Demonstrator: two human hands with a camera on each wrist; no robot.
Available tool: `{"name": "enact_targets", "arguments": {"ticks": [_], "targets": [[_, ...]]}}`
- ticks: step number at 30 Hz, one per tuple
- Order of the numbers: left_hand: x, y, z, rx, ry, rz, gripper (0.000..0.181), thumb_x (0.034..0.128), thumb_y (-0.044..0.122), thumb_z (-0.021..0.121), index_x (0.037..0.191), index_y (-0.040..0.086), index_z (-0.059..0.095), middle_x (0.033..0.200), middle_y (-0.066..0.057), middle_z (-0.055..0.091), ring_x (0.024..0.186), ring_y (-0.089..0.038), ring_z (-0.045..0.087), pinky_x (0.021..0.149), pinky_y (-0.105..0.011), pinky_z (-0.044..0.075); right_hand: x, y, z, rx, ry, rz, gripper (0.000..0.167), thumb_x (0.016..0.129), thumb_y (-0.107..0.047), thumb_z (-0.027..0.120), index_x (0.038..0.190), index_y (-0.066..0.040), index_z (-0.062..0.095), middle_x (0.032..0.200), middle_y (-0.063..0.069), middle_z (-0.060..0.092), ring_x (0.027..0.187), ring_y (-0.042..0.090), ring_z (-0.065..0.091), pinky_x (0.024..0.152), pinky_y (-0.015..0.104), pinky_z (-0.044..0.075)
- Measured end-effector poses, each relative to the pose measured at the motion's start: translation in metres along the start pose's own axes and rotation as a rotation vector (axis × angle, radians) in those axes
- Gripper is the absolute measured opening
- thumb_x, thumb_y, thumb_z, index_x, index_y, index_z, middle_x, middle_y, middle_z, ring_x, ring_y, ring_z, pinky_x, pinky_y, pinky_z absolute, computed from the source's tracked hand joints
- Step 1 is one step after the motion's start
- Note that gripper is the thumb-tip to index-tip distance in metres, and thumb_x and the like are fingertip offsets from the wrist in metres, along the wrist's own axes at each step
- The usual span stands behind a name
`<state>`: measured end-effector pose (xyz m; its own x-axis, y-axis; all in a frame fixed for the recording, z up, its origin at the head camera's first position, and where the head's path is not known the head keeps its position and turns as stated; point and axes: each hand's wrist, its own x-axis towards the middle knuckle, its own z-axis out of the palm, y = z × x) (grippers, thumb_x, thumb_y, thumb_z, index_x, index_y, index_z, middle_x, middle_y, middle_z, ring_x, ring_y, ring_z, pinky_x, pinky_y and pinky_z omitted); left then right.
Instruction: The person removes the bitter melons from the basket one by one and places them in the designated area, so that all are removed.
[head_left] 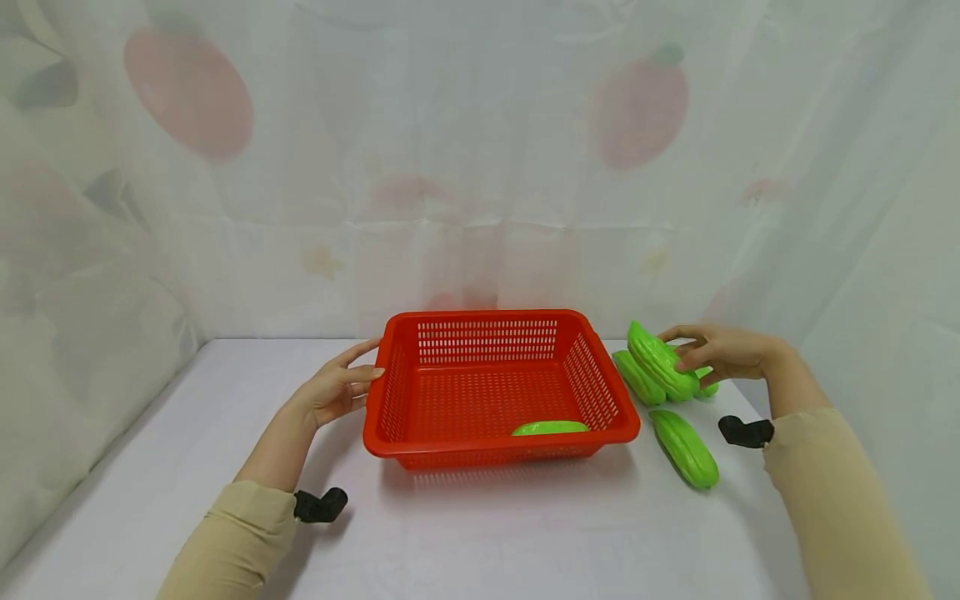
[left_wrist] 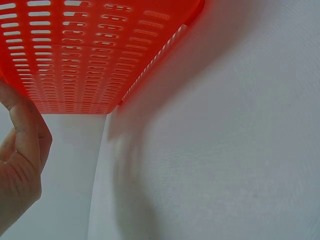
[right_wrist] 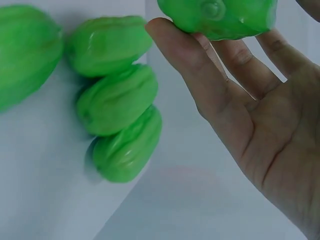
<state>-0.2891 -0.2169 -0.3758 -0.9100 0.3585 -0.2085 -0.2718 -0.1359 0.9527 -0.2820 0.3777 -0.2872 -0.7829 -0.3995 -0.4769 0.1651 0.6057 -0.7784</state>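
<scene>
A red perforated plastic basket (head_left: 486,452) stands on the white table. My left hand (head_left: 333,390) grips its left rim; in the left wrist view the fingers (left_wrist: 27,122) bend against the slotted wall. To the basket's right, my right hand (head_left: 723,352) holds a glossy green ribbed gourd (head_left: 662,364) between thumb and fingers, raised above others like it. In the right wrist view the held gourd (right_wrist: 215,17) is cut off by the top edge. One more green gourd (head_left: 551,427) lies inside the basket near its front wall, partly hidden by the rim.
Several green gourds lie right of the basket: a gourd (head_left: 637,382) behind the held one, others partly covered by it, and a separate gourd (head_left: 684,450) nearer the front. A pale curtain (head_left: 480,167) with faded fruit prints hangs behind the table (head_left: 525,542).
</scene>
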Motion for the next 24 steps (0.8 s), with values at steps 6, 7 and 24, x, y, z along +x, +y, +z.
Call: {"name": "enact_targets", "arguments": {"ticks": [6,7,24], "targets": [[0.0,0.0,0.0,0.0,0.0,0.002,0.074,0.0973,0.011,0.059,0.158,0.022,0.019,0.099,0.009,0.072,0.081,-0.008,0.071,0.077,-0.024,0.058,-0.008,0.021,0.0,0.016,0.01,0.006,0.078,0.095,-0.022,0.06,0.155,-0.008,0.013,0.162,0.027,0.01,0.13,0.019,0.048,0.099,0.045,0.051],[0.0,0.0,0.0,0.001,-0.001,0.001,0.074,0.0972,0.011,0.059,0.158,0.022,0.019,0.099,0.009,0.072,0.081,-0.008,0.071,0.077,-0.024,0.058,-0.009,0.024,0.001,0.019,0.013,0.008,0.079,0.095,-0.023,0.06,0.156,-0.008,0.013,0.162,0.028,0.009,0.13,0.018,0.049,0.099,0.045,0.052],[0.001,-0.001,0.0,-0.001,0.002,0.002,0.074,0.0974,0.009,0.058,0.158,0.022,0.019,0.097,0.009,0.072,0.08,-0.008,0.071,0.076,-0.025,0.058,-0.027,0.077,0.0,0.021,0.012,0.068,0.084,0.095,-0.025,0.061,0.157,-0.003,0.008,0.161,0.034,0.002,0.137,0.023,0.044,0.096,0.041,0.053]]}}
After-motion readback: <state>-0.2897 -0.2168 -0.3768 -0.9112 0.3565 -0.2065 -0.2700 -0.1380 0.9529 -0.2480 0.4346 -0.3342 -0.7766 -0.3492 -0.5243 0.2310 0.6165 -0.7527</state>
